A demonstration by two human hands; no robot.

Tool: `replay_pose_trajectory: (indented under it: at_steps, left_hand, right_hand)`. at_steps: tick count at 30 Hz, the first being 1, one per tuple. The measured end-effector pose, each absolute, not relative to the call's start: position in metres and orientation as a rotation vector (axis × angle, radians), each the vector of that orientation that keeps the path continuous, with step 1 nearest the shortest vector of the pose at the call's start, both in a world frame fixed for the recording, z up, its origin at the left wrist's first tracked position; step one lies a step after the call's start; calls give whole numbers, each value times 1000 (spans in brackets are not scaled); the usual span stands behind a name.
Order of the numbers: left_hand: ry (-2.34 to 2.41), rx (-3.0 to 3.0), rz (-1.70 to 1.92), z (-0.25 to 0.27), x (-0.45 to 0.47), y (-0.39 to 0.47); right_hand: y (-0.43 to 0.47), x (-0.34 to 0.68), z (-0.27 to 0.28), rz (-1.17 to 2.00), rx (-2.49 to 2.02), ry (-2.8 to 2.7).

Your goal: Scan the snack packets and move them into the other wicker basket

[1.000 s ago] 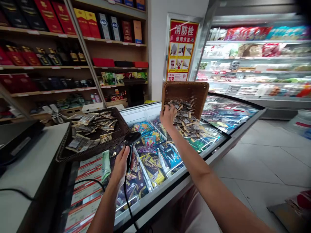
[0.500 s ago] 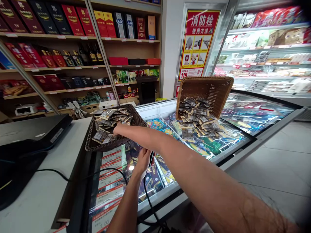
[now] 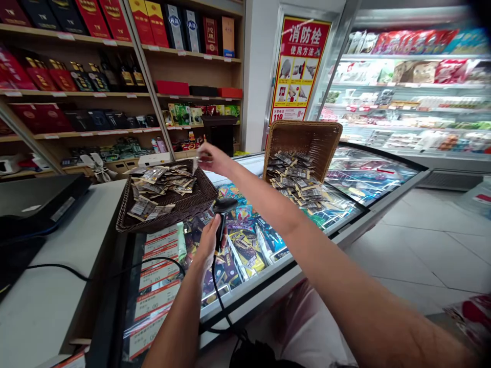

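My left hand (image 3: pixel 210 236) is closed round the handle of a black barcode scanner (image 3: pixel 220 231), its head pointing up and its cable hanging down. My right hand (image 3: pixel 215 159) is in the air at the back right corner of a dark brown woven basket (image 3: pixel 203 190). Its fingers are pinched on a small packet (image 3: pixel 195 164), partly hidden and blurred. Many flat snack packets (image 3: pixel 169 179) lie heaped in the dark basket. To the right, a light brown wicker basket (image 3: pixel 305 130) lies tipped on its side, with similar packets (image 3: pixel 299 179) spilling out onto the freezer glass.
Both baskets rest on a chest freezer (image 3: pixel 276 276) holding bagged ice creams. Price labels (image 3: pixel 153 301) line its left side. A white counter (image 3: pixel 49 291) with a black device (image 3: pixel 34 209) stands at left. The scanner's cable (image 3: pixel 130 268) crosses between. Shelves with boxes stand behind.
My right hand has lifted out of the dark basket and moved back and right, with a packet in its fingers. The scanner's head has come into view as my arm rose. The view has shifted right.
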State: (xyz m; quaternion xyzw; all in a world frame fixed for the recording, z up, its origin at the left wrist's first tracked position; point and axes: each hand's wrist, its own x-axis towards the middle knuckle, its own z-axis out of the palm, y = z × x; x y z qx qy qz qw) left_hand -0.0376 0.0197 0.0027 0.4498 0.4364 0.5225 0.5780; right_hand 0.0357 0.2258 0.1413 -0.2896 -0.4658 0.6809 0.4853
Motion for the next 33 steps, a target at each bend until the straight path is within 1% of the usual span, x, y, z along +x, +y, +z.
replay_pose_trajectory:
  at_steps: [3,6,10,13,18,25,33]
  left_hand:
    - [966,976,1235,10,-39,19]
    - [944,992,1229,15,-39,17]
    - [973,1058,1267,15,-35,14]
    - [973,1096,1270,12,-30,13]
    - [973,1180,1247,8,-26,14]
    - [999,1225,1167,9,-22,10]
    - [962,1230,1181,8,-21,11]
  right_hand:
    - [217,100,127,1623,-675,-941]
    - [196,144,86,1544,-712,-801]
    - [171,171,27,1338,-834,-613]
    - [167,176,2,1270,-853,-523]
    - [174,172,-8,1327,-679,-427]
    - [171,167,-8,1337,-706,-371]
    - [170,160,-8,1361,-714,-329]
